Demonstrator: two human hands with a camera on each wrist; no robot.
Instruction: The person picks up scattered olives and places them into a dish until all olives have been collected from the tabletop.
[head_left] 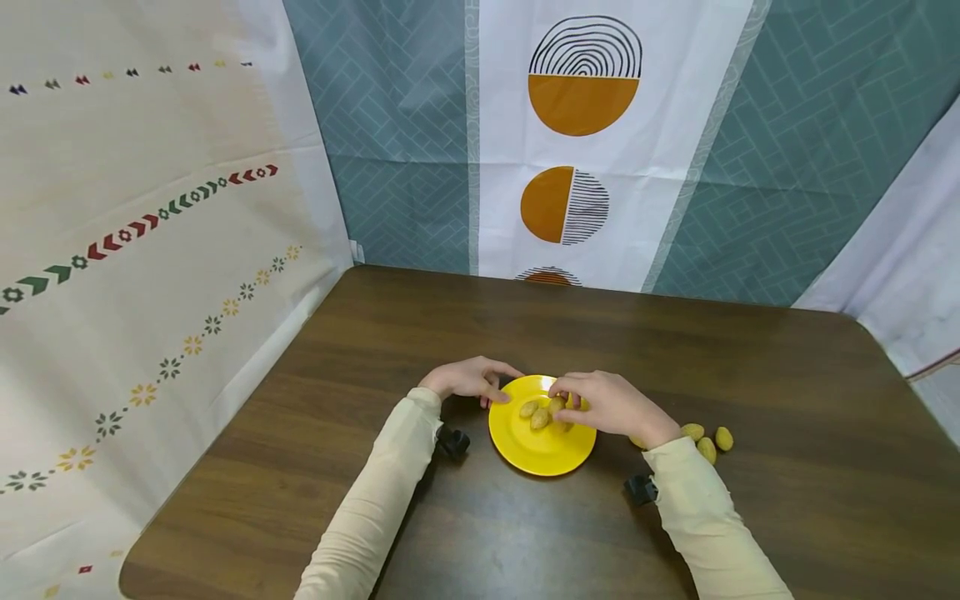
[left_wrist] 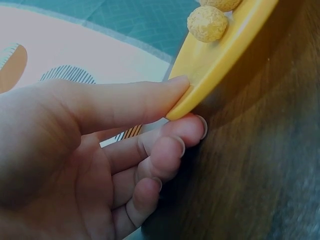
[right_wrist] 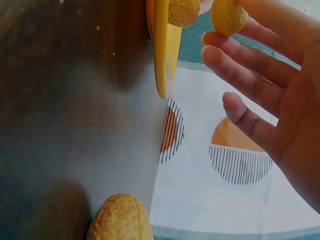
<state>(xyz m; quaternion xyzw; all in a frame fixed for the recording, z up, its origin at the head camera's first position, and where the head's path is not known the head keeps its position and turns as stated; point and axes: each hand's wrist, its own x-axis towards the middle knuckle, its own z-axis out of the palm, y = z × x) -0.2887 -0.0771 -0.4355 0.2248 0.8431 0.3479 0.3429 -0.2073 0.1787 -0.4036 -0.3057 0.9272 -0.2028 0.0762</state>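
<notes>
Rough oval nuts (head_left: 539, 418) on a smooth, round yellow plate (head_left: 531, 454)
Head view: the plate sits on a dark wood-grained counter (head_left: 465, 525), loose nuts (head_left: 707, 450) lying off its three o'clock; left wrist view: the left hand (head_left: 468, 377) pinches its curved rim at ten o'clock, thumb on top; right wrist view: the right hand (head_left: 611, 404) pinches one wrinkled nut (right_wrist: 227, 17) just above the plate

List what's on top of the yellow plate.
At least two wrinkled pieces lie on the yellow plate; the right hand holds another piece over it. That hand covers part of the plate's right side; anything there is hidden.
</notes>
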